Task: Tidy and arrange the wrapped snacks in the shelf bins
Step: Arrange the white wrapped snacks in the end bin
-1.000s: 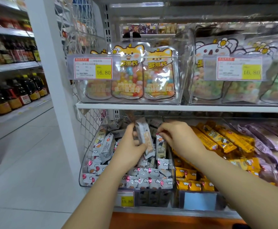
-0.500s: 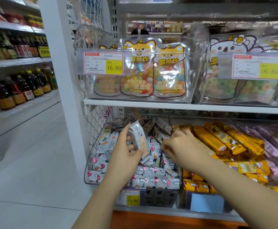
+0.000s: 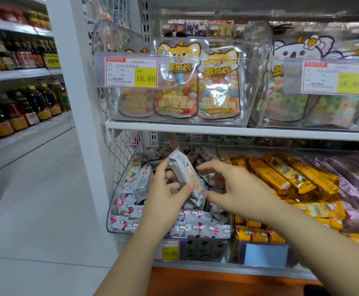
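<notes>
Silver-wrapped snack bar (image 3: 185,174), centre frame over the clear bin (image 3: 113,201), slants upper left to lower right, pinched in the left hand (image 3: 165,199); right hand (image 3: 234,189), fingers spread, just beside its lower end

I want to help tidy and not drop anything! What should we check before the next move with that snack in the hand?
1. Grip of the left hand on the snack: ok, fingers and thumb curl round it.
2. Is the right hand free to help: ok, fingers spread, holding nothing.
3. Is the front row in the clear bin neat: ok.
4. Is the pile at the back tidy: not ok, jumbled.
5. Does the snack belong in this bin: cannot tell.
</notes>
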The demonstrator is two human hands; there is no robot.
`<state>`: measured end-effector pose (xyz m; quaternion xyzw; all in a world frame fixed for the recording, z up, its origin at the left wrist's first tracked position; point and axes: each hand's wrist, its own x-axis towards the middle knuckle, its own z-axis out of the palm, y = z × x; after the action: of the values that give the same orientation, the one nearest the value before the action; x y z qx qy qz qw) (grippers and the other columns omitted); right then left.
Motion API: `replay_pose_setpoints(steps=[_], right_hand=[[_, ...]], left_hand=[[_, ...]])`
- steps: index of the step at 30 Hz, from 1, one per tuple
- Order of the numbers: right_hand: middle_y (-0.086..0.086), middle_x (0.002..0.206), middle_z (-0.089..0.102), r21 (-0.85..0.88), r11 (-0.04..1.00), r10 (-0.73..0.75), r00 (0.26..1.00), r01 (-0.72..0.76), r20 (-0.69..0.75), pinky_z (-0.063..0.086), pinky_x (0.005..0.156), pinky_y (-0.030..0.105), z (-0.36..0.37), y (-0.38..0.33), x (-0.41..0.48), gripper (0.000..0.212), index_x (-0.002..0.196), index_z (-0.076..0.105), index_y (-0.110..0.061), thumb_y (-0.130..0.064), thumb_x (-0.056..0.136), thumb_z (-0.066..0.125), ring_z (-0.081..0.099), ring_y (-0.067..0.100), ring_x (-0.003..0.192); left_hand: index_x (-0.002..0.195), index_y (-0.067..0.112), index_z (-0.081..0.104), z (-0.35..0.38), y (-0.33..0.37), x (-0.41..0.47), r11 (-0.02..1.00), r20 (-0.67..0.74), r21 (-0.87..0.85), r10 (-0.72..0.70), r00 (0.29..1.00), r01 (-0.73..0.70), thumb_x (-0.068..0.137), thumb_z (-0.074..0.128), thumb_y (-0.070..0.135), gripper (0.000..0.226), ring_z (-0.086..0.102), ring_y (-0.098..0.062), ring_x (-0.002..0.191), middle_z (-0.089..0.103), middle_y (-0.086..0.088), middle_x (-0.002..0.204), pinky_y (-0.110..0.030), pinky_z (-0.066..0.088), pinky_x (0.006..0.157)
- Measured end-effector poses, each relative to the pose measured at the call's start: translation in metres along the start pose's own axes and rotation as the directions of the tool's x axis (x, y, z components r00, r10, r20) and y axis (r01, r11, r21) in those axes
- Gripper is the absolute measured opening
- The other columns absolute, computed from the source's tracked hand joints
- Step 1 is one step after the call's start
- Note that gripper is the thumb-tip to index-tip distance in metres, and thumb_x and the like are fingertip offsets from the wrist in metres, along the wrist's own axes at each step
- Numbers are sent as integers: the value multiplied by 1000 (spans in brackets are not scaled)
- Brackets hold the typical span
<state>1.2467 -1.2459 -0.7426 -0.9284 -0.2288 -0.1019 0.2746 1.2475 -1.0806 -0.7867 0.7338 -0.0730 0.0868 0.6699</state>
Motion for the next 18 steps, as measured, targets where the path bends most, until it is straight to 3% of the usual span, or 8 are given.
replay_pose_setpoints(steps=[3,6,9,11,14,16,18], right_hand=[[-20,111,56,55,998,-22,999,19,45,51,75,19,9,-5,-1,56,126,46,-34,-29,78,72,59,0,89],[-11,101,65,333,927,149,984,-172,92,51,61,18,5,-5,0,38,120,56,-28,-17,85,64,63,5,71],[15,97,71,723,553,319,907,-413,274,50,62,29,-2,-5,1,24,112,65,-9,-9,94,48,63,19,66],[19,93,71,812,350,374,864,-467,337,51,56,25,-5,-6,-1,24,106,66,-3,-11,95,46,61,21,62],[18,85,70,857,168,425,821,-486,382,51,45,18,-8,-6,-4,26,102,67,-2,-17,96,47,60,18,57],[17,86,70,872,138,426,823,-469,375,53,47,18,-10,-6,-5,31,103,65,-2,-27,94,50,61,17,57],[10,85,70,872,264,416,864,-413,283,55,57,21,-10,-5,-4,38,104,64,-5,-36,83,58,62,15,62]], left_hand=[[139,30,33,1,0,-1,995,-12,-95,-41,999,40,84,69,15,67,69,-7,88,60,2,119,-20,55,69],[136,36,35,-4,5,-2,975,-9,-208,-82,997,78,86,65,15,62,71,-11,85,53,8,124,-25,57,69],[127,37,45,-17,9,-2,978,7,-182,-100,995,100,92,57,19,40,68,-5,76,49,13,129,-20,52,65],[122,37,52,-24,8,-1,987,54,-110,-108,993,114,92,57,23,34,64,-1,79,55,12,129,-20,49,68],[120,43,55,-30,8,-4,995,122,34,-98,988,95,90,60,30,33,60,10,89,59,17,121,-10,45,73],[119,40,54,-29,8,-5,994,122,76,-85,989,76,90,61,28,33,60,11,78,59,16,115,-6,45,64],[115,38,55,-26,8,-7,990,95,127,-67,993,55,89,62,26,30,60,5,69,61,13,108,-9,46,59]])
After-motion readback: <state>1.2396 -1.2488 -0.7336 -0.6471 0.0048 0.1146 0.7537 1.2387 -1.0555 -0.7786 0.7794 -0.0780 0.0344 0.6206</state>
